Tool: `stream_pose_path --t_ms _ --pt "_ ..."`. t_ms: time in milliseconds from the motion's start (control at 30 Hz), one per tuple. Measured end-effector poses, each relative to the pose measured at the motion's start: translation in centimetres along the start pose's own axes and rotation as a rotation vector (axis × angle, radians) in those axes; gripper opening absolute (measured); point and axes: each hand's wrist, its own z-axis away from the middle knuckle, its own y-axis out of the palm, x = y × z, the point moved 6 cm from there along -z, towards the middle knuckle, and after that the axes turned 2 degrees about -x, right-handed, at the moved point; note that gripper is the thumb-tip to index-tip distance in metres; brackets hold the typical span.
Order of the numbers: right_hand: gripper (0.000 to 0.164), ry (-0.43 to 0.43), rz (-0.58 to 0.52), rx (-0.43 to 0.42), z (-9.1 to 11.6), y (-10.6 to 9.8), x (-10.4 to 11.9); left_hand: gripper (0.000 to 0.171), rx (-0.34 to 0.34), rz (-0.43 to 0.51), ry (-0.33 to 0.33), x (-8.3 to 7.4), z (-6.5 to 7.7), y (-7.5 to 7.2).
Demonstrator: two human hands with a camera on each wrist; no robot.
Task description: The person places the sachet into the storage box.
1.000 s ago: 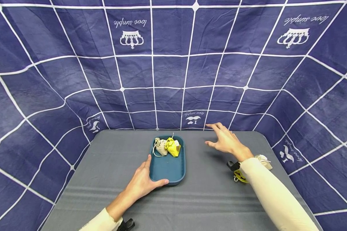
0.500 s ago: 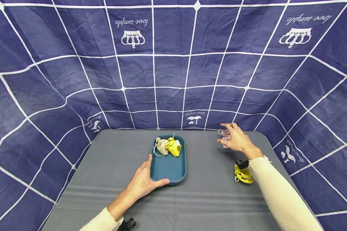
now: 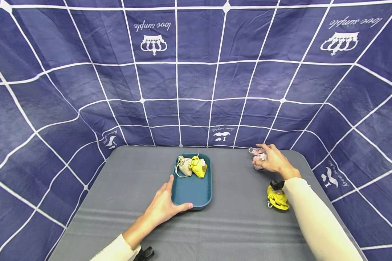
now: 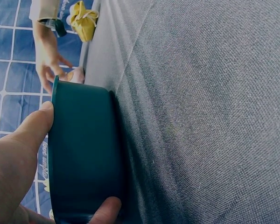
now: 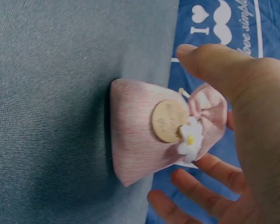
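Hung behind the far edge of the tabletop [image 3: 137,174] and round along its left and right edges: navy drape [image 3: 196,81], white grid lines [image 3: 156,62], diamonds [image 3: 227,6] at some crossings. Printed upside down: "love simple" lettering [image 3: 152,26] above crowns [image 3: 154,43]; lower, moustache [image 3: 222,134] behind middle of far edge. Rounded far corners. Woven grey cloth [image 4: 214,93] on top, rippled parallel to far edge. Even light.
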Motion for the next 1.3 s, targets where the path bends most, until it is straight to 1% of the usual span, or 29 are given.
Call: stream_pose_path --t_ms 133,233,367,433,533,633,700,833,933,1067,1300 --pt "0.092 0.001 0.016 0.029 -0.1 0.6 -0.6 0.147 -0.005 -0.001 0.005 0.0 -0.1 0.0" --pt "0.093 0.006 0.009 0.033 -0.2 0.8 -0.8 0.147 -0.016 -0.003 0.018 -0.1 -0.2 -0.1" --pt "0.090 0.001 -0.004 0.016 -0.4 0.9 -1.0 0.147 -0.021 -0.003 0.027 0.0 -0.2 -0.2" --pt "0.087 -0.003 -0.004 0.000 -0.6 1.0 -1.1 0.147 -0.013 0.000 0.014 0.0 -0.2 -0.1" --pt "0.082 0.005 -0.002 -0.028 -1.0 1.3 -1.1 0.147 -0.013 -0.003 0.018 0.0 -0.2 -0.2" --pt "0.080 0.024 -0.002 -0.042 -1.3 1.5 -0.9 0.148 -0.007 -0.002 0.009 0.1 -0.3 -0.2" --pt "0.081 0.044 0.002 -0.035 -1.4 1.6 -0.8 0.148 -0.006 0.001 0.006 0.1 -0.3 -0.2" --pt "0.083 0.092 0.021 -0.018 -1.2 2.0 -0.6 0.147 -0.001 0.008 -0.003 0.3 -0.3 -0.1" --pt "0.080 0.112 0.028 -0.031 -0.9 2.0 -0.3 0.148 -0.005 0.008 0.001 0.3 -0.3 0.0" --pt "0.072 0.101 0.022 -0.060 -0.7 2.0 0.0 0.148 -0.011 0.016 0.004 0.3 -0.2 -0.1" --pt "0.065 0.076 -0.005 -0.087 -0.7 2.0 0.1 0.148 -0.009 0.009 -0.003 0.4 -0.2 0.1"
